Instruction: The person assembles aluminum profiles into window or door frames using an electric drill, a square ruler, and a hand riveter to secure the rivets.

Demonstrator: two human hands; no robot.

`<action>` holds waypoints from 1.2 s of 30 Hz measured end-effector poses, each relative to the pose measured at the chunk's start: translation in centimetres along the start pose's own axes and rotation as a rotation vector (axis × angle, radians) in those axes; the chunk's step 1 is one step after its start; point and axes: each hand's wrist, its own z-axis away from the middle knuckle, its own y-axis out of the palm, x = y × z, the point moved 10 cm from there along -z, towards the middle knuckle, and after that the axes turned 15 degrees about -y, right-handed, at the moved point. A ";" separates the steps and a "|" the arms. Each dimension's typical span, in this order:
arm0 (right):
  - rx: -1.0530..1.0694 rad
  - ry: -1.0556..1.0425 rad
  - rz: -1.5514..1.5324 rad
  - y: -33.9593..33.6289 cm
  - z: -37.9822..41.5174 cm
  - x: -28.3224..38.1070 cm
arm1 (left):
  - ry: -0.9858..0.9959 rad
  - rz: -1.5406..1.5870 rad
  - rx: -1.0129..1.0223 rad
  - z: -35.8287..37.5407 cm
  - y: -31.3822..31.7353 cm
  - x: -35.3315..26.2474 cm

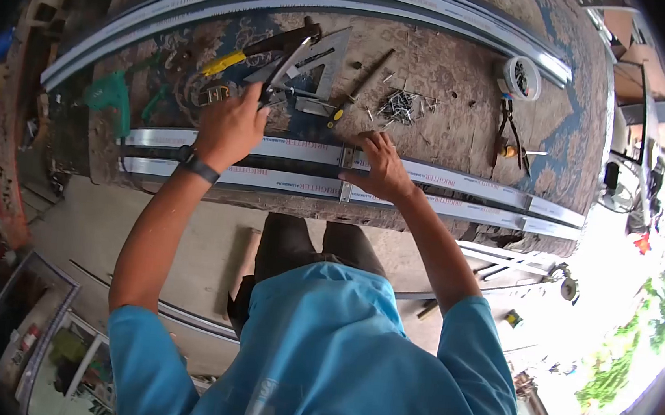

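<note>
Metal strips (287,181): two side by side, printed film on top, lying along the near edge of the cloth-covered table (460,60), in front of the person.
Small metal plate (345,192): set crosswise over the pair, by the right thumb.
Right hand (381,167): over the far strip of the pair, fingers beyond it, thumb beside the plate; pinch or mere rest, cannot tell.
Left hand (233,126): closed around a dark-handled hand tool (285,67), raised beyond the strips; exact type unclear.
Loose pieces: pile of small fasteners (401,107) past the right hand; slim yellow-ended tool (362,89) and set square (334,57) between the hands, farther in.
Right side: pliers (504,124) near a white tub (522,78) of dark fasteners.
Risk: plate could skew if the right hand presses unevenly; a sweep of the hand tool could catch the set square; a bumped pile could scatter (judgement).
Edges: strips run close to the table's near edge; a push toward the body might tip them off.
Room: widest stretch lies between pile and pliers; the left hand's side is crowded, tape measure (211,95) just beside it.
</note>
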 end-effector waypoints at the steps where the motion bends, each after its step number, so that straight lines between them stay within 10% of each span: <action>1: 0.002 -0.021 0.006 0.3 0.0 0.0 | 0.001 0.017 -0.014 -0.5 1.6 0.1; 7: -0.016 -0.093 0.018 0.3 -0.3 0.1 | -0.103 0.040 0.116 -0.4 8.0 2.4; 26: -0.003 -0.159 0.001 0.8 -0.6 -0.3 | -0.045 0.500 -0.324 4.9 5.2 2.2; 36: -0.021 -0.182 0.008 0.4 -0.9 0.0 | -0.075 0.810 0.198 9.4 12.0 -5.4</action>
